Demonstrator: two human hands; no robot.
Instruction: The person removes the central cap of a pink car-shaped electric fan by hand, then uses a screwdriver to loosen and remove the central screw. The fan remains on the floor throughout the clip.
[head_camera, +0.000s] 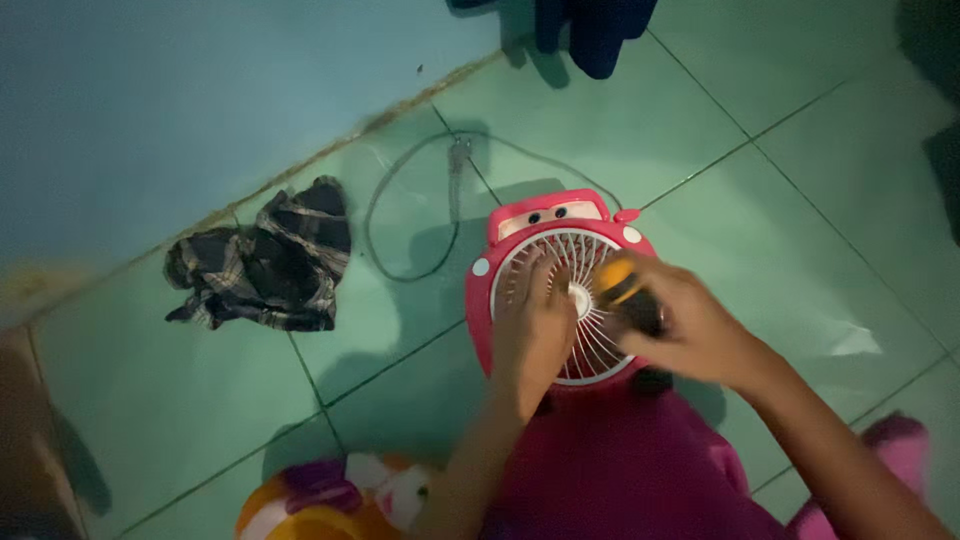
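A small pink fan (515, 222) shaped like a cartoon car lies face up on the green tiled floor, its white round grille (590, 258) showing. My left hand (530, 335) rests flat on the grille's left side, fingers spread. My right hand (685, 325) is closed around a tool with an orange and black handle (620, 285), whose tip points at the grille's centre hub. A thin cable (400, 180) runs from the fan in a loop across the floor.
A crumpled dark checked cloth (262, 258) lies left of the fan near the wall's base. A pink garment (610, 460) covers my lap below the fan. An orange, white and purple soft toy (330, 500) sits at the bottom left. Dark fabric (590, 30) hangs at the top.
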